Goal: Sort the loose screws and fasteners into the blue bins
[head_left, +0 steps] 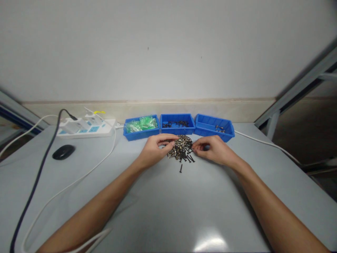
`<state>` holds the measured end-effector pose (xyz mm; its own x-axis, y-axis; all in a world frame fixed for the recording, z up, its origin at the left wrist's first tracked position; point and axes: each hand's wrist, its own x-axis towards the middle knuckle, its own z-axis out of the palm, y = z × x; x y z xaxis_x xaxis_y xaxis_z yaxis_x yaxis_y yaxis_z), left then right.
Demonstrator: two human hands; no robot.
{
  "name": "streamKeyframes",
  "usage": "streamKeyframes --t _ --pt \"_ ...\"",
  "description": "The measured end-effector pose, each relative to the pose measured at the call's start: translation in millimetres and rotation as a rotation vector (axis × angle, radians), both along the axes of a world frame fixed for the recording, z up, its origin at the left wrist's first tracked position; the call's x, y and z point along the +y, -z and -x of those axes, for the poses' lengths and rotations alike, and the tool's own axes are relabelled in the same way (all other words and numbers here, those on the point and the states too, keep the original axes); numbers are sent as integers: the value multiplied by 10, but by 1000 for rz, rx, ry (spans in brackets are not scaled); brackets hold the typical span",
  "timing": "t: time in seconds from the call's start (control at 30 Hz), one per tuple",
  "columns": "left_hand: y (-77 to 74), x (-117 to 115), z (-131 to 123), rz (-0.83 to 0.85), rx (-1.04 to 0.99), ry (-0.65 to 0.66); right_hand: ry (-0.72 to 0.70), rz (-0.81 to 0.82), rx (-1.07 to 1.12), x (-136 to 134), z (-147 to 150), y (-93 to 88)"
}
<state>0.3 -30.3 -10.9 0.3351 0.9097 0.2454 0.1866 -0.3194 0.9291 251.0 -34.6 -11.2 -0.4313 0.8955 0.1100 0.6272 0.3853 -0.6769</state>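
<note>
A heap of mixed screws (181,147), some dark and some silvery, lies on the grey table. My left hand (154,149) reaches over the left side of the heap, thumb and fingers apart, touching its edge. On the opposite side my right hand (212,149) has its thumb and fingertips brought together at the heap's right edge. Whatever is between those fingertips is too small to make out. One dark screw (180,168) lies by itself just in front of the heap.
Behind the heap stand three blue bins: the left bin (142,135) holds green and clear plastic packets, the middle bin (177,130) dark screws, the right bin (213,131) a few silvery pieces. At left are a power strip (105,131), black mouse (63,152) and cables.
</note>
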Motion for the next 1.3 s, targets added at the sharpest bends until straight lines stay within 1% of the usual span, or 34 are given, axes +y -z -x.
streamKeyframes --t 0.17,0.3,0.4,0.5,0.6,0.73,0.9,1.0,1.07,1.17,1.2,1.3 --pt "-54 -110 -29 -82 87 27 -4 48 91 20 -39 26" --pt "-81 -158 -45 -140 142 57 28 153 233 26 -65 11" --pt "-77 -181 -49 -162 131 77 43 246 351 4 -53 -40" --pt "-63 -196 -61 -142 88 91 29 317 457 -30 -16 -108" --pt "-54 -207 -87 -105 51 97 -1 337 526 -55 30 -152" --pt "-41 -221 -128 -56 -9 133 -31 362 559 -75 89 -152" --pt "-17 -213 -149 13 -54 170 -7 391 603 -87 132 -143" --pt "-20 -147 -141 76 -92 152 16 355 589 -71 109 -142" --pt "-37 -61 -133 101 -127 86 32 281 531 -50 72 -130" --pt "-87 102 -123 78 -195 -77 9 116 332 -22 15 -95" --pt "-107 153 -119 77 -217 -112 -6 70 251 -17 4 -84" --pt "-149 246 -111 104 -233 -126 -37 2 61 -15 0 -65"
